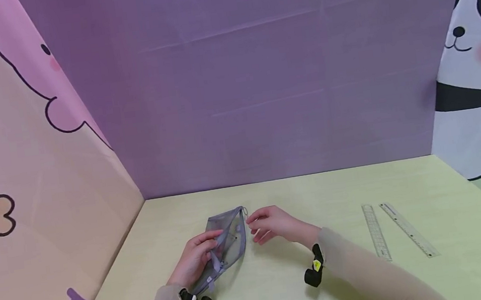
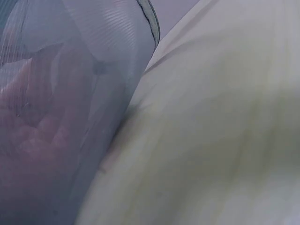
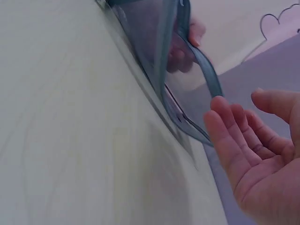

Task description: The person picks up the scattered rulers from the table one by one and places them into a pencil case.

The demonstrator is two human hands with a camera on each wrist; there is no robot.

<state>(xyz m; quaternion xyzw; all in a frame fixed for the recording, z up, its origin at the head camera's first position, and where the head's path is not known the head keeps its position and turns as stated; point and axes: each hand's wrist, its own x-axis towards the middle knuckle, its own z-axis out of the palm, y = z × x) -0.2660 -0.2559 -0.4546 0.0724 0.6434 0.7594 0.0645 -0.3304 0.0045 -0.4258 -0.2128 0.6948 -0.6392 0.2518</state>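
My left hand (image 1: 196, 256) grips a see-through grey zip pouch (image 1: 237, 244) by its side, thumb on the near face. The pouch is tilted up over the table, and its mouth gapes toward the right. In the left wrist view the pouch (image 2: 117, 51) fills the left side, and the left hand's fingers show blurred through it. Just right of the mouth is my right hand (image 1: 278, 224), its fingers loosely bent and nothing between them. The right wrist view shows those fingertips (image 3: 216, 123) close to the pouch's dark edging (image 3: 208, 70), palm facing up.
Two clear rulers lie on the table's right side: a shorter one (image 1: 375, 231) and a longer slanted one (image 1: 409, 229). A purple backdrop (image 1: 234, 95) stands along the far edge of the table (image 1: 310, 281), with printed panels at left and right.
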